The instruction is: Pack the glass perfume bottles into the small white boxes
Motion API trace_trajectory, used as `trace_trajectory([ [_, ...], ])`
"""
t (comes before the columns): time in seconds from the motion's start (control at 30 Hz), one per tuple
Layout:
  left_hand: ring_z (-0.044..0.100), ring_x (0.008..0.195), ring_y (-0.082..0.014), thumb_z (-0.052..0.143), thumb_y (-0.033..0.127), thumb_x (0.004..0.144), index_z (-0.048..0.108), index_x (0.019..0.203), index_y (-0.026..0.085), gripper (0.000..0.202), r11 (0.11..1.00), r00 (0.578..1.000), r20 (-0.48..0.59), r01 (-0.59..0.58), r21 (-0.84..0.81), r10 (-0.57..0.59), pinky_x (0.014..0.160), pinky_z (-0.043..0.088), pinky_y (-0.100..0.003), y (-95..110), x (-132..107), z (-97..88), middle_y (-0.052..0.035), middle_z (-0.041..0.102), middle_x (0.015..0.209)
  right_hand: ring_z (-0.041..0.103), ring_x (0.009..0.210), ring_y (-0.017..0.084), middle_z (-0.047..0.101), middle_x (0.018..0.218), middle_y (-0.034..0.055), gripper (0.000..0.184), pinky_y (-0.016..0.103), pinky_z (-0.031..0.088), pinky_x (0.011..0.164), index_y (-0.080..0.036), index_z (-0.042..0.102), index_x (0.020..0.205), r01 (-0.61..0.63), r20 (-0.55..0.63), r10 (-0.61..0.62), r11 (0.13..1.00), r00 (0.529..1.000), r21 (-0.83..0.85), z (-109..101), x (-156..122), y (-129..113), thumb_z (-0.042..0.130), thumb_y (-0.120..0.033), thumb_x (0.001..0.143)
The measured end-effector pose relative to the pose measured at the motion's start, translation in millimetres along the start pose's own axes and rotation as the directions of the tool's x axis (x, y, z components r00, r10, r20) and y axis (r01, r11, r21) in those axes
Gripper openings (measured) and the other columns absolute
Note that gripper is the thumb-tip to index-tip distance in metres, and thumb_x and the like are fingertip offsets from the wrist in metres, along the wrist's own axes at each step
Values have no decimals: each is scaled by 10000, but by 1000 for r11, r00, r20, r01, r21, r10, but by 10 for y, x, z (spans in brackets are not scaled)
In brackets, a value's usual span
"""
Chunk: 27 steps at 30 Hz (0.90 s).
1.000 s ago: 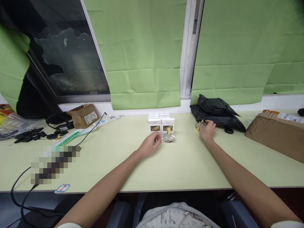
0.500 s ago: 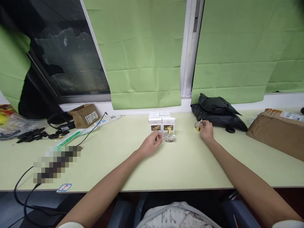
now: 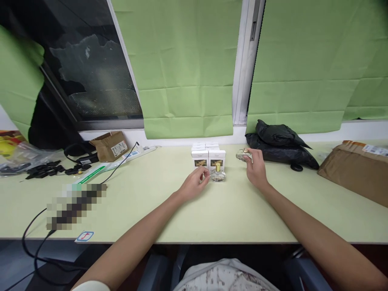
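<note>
A clear glass perfume bottle (image 3: pixel 217 176) with a gold neck stands upright on the table, in front of the white boxes. My left hand (image 3: pixel 194 184) rests beside its left edge, thumb and fingertips pinched together right at the glass; whether they grip it or anything else, I cannot make out. My right hand (image 3: pixel 257 169) is closed on a second perfume bottle (image 3: pixel 241 156), held between thumb and fingers. It is tilted on its side, above the table and to the right of the boxes. White boxes (image 3: pixel 217 155) with a dark floral picture stand close together in rows.
Black plastic bags (image 3: pixel 279 147) lie at the back right, with a brown cardboard box (image 3: pixel 354 171) beyond them. To the left are an open small carton (image 3: pixel 110 147), a power strip (image 3: pixel 142 152), cables and black parts (image 3: pixel 44 169). Green curtains hang behind the table (image 3: pixel 236 218).
My right hand has lifted the second bottle and carried it left, towards the boxes, turning it on its side. My left hand stays beside the standing bottle.
</note>
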State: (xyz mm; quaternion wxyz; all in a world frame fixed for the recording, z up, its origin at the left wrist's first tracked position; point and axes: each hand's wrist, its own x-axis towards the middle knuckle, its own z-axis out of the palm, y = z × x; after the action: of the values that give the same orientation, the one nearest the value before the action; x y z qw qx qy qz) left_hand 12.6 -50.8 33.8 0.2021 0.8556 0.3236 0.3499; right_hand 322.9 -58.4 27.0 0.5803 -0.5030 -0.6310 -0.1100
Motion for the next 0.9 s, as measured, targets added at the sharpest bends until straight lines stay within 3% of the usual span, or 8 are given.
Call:
trace_trajectory([
  [0.17,558,801,-157,551,441,1028,600,1148,230,248,1000,1000,15,17,-19,-17,746,474,-299,36,-23,-2,-32,645,1030,593,1221,310,621,1276,132,338,498,490,1085,-275,578,1379,117,77,-125,988,989,102,37,-148,-470,451,-370,1081],
  [0.3,544,766,-149,636,524,978,573,1242,236,396,999,998,59,26,-42,-24,738,480,-304,95,-50,5,-35,637,1079,630,1135,292,633,1209,111,311,472,536,1007,-295,584,1367,123,201,-169,967,965,224,106,-296,-656,479,-330,1077],
  [0.53,524,763,-148,713,557,916,555,1071,226,398,1000,996,86,13,-25,-10,715,454,-299,85,-58,22,-20,615,1051,639,1084,275,611,1178,104,314,445,552,946,-303,557,1382,114,344,-216,949,914,293,192,-426,-666,494,-331,1076],
  [0.9,507,735,-154,677,569,934,610,951,215,360,1000,994,112,-9,2,9,681,401,-290,47,-30,9,1,598,883,651,1117,265,661,1191,96,315,448,550,985,-282,637,1339,-27,538,-181,935,823,355,228,-456,-633,565,-378,1048],
])
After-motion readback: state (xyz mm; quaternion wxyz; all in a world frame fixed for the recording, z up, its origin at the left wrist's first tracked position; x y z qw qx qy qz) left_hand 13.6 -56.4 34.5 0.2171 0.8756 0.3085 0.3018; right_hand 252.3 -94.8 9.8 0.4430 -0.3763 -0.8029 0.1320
